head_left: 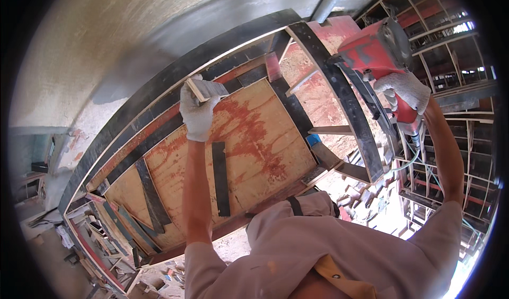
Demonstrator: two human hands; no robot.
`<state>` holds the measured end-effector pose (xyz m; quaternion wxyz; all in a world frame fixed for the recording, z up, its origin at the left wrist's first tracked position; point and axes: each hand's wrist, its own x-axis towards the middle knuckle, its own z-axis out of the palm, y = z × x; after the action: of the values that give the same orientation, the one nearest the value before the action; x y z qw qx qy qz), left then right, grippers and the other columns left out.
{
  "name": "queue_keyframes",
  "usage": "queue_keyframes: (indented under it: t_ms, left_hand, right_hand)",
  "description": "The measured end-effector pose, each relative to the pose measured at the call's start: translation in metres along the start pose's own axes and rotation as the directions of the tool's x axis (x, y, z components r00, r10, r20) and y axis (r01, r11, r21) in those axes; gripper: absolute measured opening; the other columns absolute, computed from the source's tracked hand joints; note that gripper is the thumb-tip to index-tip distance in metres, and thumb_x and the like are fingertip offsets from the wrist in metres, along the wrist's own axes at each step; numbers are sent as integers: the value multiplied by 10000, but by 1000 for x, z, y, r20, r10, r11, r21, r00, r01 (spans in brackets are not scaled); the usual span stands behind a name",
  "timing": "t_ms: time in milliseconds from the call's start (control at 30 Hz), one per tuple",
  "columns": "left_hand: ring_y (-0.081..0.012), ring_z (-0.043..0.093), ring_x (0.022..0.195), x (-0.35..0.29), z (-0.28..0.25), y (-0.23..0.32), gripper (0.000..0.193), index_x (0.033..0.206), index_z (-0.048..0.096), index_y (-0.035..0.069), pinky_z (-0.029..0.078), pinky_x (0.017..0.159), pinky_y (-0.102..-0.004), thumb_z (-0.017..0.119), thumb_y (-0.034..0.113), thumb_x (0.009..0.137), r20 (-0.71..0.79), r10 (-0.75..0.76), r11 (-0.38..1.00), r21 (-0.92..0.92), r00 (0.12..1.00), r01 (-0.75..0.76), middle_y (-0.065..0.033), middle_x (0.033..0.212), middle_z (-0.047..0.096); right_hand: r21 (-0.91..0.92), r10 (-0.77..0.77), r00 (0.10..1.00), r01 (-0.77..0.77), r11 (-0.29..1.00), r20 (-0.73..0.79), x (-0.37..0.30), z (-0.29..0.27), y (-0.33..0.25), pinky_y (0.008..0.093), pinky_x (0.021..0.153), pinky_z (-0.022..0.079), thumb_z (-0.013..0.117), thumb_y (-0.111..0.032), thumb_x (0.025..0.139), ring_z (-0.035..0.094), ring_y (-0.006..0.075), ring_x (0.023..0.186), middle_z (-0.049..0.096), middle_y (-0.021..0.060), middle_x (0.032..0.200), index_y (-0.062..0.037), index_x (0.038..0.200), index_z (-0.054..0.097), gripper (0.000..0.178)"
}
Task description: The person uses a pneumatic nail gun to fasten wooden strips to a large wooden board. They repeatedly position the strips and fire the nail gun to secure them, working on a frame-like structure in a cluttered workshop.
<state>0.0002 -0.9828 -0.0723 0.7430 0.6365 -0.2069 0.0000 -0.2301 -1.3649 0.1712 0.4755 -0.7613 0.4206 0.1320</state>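
Left fingers (187, 97) clamp a block (213, 89), right fingers (391, 98) a red nail gun (367, 52), long axis crosswise, nose leftward.

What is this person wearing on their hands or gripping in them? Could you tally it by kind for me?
Pale work gloves: 2
Red nail gun: 1
Small wood block: 1
Total: 4
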Motion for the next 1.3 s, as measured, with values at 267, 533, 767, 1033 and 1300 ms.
queue_keyframes:
  t_ms: [267, 533, 767, 1033, 1300]
  left_hand:
    - [-156, 627, 1072, 11, 28, -45, 641, 1286, 547, -1, 525, 947, -312, 775, -119, 698, 2, 28, 996, 87, 1000, -28, -80, 1248, 623]
    - [-139, 625, 1050, 22, 50, -21, 619, 1225, 626, 39, 526, 909, -288, 841, -29, 649, -9, 55, 952, 300, 998, -50, -27, 1160, 616]
    - [-140, 625, 1058, 16, 53, -19, 667, 1287, 591, 38, 554, 890, -304, 818, -61, 667, -24, -10, 968, 250, 1000, 16, -32, 1202, 622]
    - [-164, 613, 1078, 13, 46, -29, 696, 1330, 553, 34, 559, 908, -330, 791, -105, 691, 27, -82, 985, 156, 996, 76, -58, 1267, 586]
    - [-152, 580, 1120, 15, 49, -31, 739, 1336, 557, 70, 551, 900, -310, 781, -126, 660, -12, -20, 988, 152, 1000, 22, -22, 1272, 547]
  right_hand:
    - [68, -190, 965, 180, 981, 183, 39, -28, 43, 308, 482, 480, 664, -100, 882, 598, 151, 545, 589, 49, 653, -9, 968, 730, 142]
    - [-154, -294, 910, 348, 925, 292, 47, -36, 53, 284, 538, 490, 648, -150, 900, 604, 123, 612, 596, 35, 699, -37, 976, 720, 154]
    - [-242, -677, 560, 825, 511, 478, 7, -38, 46, 308, 651, 508, 560, -240, 931, 637, 138, 753, 649, 48, 881, -13, 1145, 679, 334]
    - [258, -638, 661, 587, 767, 395, -80, -19, 21, 287, 670, 487, 564, -391, 940, 579, 137, 758, 633, 88, 988, 25, 1296, 601, 549]
    - [628, -336, 888, 71, 775, 314, 33, 160, 65, 290, 617, 489, 569, -199, 1002, 584, 140, 663, 574, 24, 718, -18, 961, 699, 227]
